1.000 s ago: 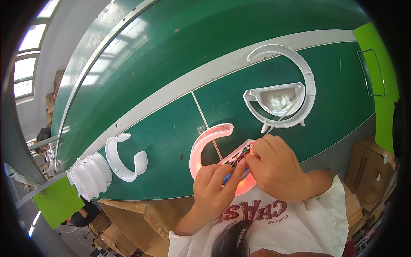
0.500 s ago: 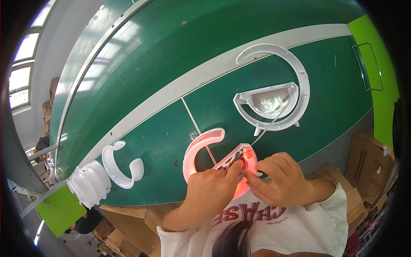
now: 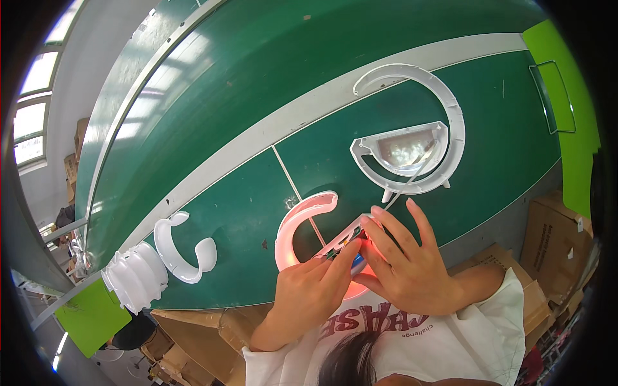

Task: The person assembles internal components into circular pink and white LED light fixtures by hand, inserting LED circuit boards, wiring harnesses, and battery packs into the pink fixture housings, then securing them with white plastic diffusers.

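A white curved plastic lamp housing [image 3: 283, 241], lit pink-red from inside, lies at the table's near edge. Its open base holds a small green circuit board [image 3: 333, 253] and a blue part [image 3: 358, 260]. My left hand [image 3: 309, 289] is closed on the base, thumb beside the board; exactly what its fingertips pinch is partly hidden. Over the base's right side is my right hand [image 3: 412, 273], fingers spread and fingertips touching the rim. A flat pale strip [image 3: 402, 190] runs from the base to a second white curved housing [image 3: 456, 128] with a half-round windowed section [image 3: 409, 153].
At left lie a white C-shaped cover [image 3: 170, 257] and a stack of similar white pieces [image 3: 134, 276]. A pale ledge [image 3: 309, 118] crosses the green table [image 3: 244, 212]. Cardboard boxes [image 3: 553, 241] stand below the right edge; a green panel with a wire handle [image 3: 566, 96] is beyond.
My right hand has gone from a pinch inside the base to spread fingers over its right side. The left hand has shifted slightly, and the board and blue part show more.
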`<state>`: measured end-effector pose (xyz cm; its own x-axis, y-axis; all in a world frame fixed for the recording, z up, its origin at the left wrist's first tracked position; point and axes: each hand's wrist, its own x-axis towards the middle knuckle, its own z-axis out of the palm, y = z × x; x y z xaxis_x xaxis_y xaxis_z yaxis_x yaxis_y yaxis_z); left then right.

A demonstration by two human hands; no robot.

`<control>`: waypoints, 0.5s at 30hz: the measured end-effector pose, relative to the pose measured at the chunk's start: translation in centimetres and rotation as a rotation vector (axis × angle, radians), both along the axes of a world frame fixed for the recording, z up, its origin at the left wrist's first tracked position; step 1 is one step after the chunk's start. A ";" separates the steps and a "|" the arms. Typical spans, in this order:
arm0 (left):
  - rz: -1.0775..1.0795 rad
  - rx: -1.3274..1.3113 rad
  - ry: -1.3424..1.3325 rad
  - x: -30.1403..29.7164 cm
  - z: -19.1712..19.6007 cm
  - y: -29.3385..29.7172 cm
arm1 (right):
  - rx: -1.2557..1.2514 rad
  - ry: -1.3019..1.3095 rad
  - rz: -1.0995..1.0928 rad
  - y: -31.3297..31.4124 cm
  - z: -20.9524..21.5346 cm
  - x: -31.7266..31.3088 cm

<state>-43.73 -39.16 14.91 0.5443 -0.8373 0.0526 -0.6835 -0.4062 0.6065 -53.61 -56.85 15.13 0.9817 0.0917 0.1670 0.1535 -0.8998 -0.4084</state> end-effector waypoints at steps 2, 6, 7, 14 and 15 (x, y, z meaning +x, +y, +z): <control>-0.016 0.016 -0.046 0.0 0.1 0.4 | 0.032 0.041 -0.014 0.2 0.2 0.7; -0.051 0.077 -0.061 0.6 0.5 0.5 | 0.078 0.049 -0.002 -0.2 0.2 0.6; -0.083 0.108 -0.066 0.9 0.6 0.3 | 0.078 0.049 0.005 -0.5 0.1 0.2; -0.111 0.171 -0.053 1.6 1.6 -0.2 | 0.043 -0.133 -0.033 -0.7 0.2 -0.8; -0.116 0.175 -0.046 1.7 1.6 -0.5 | 0.019 -0.107 -0.017 -0.5 0.1 -0.8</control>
